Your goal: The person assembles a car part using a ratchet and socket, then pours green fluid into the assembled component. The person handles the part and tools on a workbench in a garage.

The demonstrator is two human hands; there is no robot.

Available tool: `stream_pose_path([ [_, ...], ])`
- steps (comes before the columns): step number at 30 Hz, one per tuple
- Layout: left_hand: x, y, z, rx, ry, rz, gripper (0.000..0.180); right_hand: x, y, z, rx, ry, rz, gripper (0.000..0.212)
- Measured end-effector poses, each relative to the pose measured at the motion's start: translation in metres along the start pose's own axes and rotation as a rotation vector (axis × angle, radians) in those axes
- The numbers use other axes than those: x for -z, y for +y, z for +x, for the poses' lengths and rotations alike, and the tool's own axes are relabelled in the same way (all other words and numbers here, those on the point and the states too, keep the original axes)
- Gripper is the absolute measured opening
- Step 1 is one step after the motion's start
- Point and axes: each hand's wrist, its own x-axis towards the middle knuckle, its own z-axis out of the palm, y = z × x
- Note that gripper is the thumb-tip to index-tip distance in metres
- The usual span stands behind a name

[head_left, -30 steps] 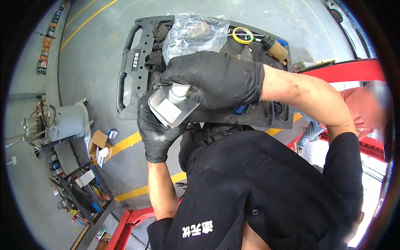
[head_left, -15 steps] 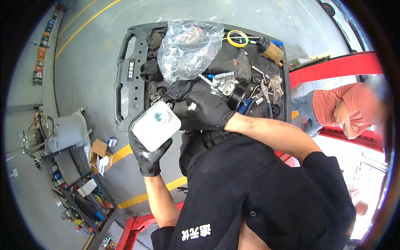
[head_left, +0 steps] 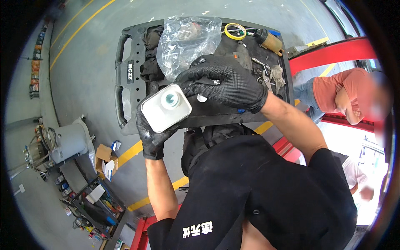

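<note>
We see, on the black desk (head_left: 134,98), a clear plastic bag (head_left: 187,45), a yellow ring (head_left: 236,38) and an amber canister (head_left: 273,43) — and, around it, a cardboard box (head_left: 103,154) near a grey tank (head_left: 71,139) on the left, a person in an orange top (head_left: 329,89) beside a red beam (head_left: 333,55) on the right.

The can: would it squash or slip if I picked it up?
The can is probably stiff: it looks crisp-edged and undented in the left hand. It might be slippery, as it looks smooth and shiny. Contents are hidden, so weight's unclear.
</note>
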Motion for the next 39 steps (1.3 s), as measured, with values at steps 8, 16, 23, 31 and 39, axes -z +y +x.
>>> stream_pose_path([
  [8,-0.022,-0.011,0.043,-0.070,-0.203,0.135,0.084,0.020,-0.007,0.018,0.119,-0.278,-0.335,0.029],
  [16,-0.004,-0.018,0.053,-0.044,-0.350,0.062,0.093,0.045,-0.022,0.041,-0.065,0.028,-0.399,0.031],
  [23,-0.025,0.034,0.047,-0.173,-0.254,0.203,0.100,0.019,-0.012,0.033,0.167,-0.440,-0.526,0.022],
  [31,-0.045,0.068,0.052,-0.370,-0.186,0.746,0.078,0.016,-0.012,0.074,0.276,-0.695,-0.701,0.020],
  [39,-0.063,0.045,0.053,-0.338,0.000,0.630,0.053,0.002,-0.008,0.102,0.085,-0.897,-0.604,0.041],
])
